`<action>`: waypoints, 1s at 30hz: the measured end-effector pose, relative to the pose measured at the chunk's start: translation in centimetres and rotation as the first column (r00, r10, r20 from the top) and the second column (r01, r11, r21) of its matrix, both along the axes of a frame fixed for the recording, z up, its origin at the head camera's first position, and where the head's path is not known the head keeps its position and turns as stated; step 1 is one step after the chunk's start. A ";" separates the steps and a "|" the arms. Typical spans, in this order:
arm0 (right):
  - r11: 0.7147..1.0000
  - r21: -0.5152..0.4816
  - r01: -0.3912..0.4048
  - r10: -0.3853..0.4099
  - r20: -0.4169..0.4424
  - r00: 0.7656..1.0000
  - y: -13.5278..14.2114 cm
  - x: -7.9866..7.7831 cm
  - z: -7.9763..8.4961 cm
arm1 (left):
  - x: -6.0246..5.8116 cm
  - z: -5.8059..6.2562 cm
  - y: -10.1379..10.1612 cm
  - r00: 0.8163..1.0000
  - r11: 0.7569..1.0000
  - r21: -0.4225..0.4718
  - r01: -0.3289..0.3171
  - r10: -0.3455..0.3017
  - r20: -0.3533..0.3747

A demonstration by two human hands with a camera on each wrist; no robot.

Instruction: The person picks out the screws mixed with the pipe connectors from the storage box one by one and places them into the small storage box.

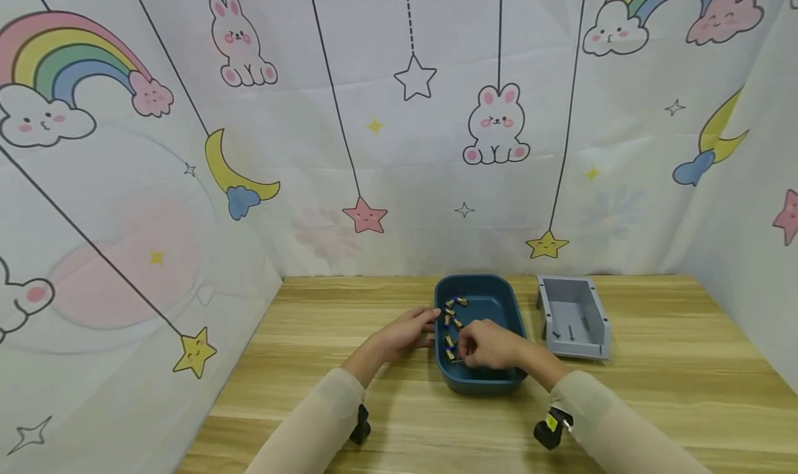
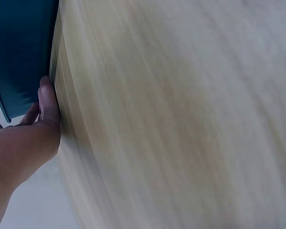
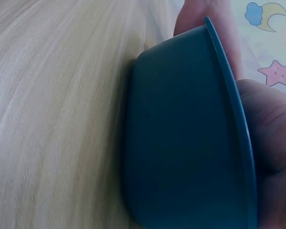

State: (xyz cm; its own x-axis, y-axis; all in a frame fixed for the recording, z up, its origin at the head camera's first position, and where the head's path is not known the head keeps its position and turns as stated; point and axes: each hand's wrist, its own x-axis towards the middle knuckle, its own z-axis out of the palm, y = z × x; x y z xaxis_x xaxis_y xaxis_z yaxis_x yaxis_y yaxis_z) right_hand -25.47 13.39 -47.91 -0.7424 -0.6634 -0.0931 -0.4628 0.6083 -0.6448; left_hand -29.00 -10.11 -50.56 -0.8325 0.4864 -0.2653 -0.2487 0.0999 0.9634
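Note:
A dark blue bin (image 1: pixel 486 387) stands on the wooden table, with several small brass-coloured pieces with blue parts (image 1: pixel 450 340) along its left side. My left hand (image 1: pixel 402 333) rests against the bin's left outer wall, its fingertips touching near the rim; in the left wrist view, its fingers (image 2: pixel 48 95) lie along the wall. My right hand (image 1: pixel 492 346) reaches over the right rim into the bin. Its fingers are curled, and thumb and forefinger pinch what looks like a small brass-coloured piece (image 1: pixel 458 361) at the near left, mostly hidden. In the right wrist view the bin wall hides its fingertips.
To the right of the blue bin stands a grey open-fronted bin (image 1: pixel 594 349) with a few dark screws (image 1: pixel 571 332) inside. A white cloth with printed rabbits and stars (image 1: pixel 424 148) hangs behind the table and along both sides.

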 end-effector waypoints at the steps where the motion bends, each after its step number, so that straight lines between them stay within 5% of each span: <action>1: 1.000 -0.001 0.003 -0.003 -0.004 1.000 0.1 0.0 0.1 | 0.0 0.1 0.0 1.000 1.000 -0.001 -0.002 0.002 0.002; 30: 0.996 -0.085 0.026 -0.042 -0.196 0.980 2.9 0.2 1.5 | 0.0 -0.2 0.2 1.000 1.000 -0.025 -0.013 0.012 -0.014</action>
State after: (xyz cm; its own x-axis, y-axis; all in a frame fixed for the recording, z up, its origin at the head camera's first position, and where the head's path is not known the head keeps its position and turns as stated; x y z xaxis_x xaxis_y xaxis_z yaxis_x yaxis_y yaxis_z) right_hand -25.27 16.29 -46.42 -0.7629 -0.6370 0.1110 -0.5660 0.5748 -0.5910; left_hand -29.00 -9.90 -50.80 -0.8420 0.4692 -0.2663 -0.2372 0.1213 0.9639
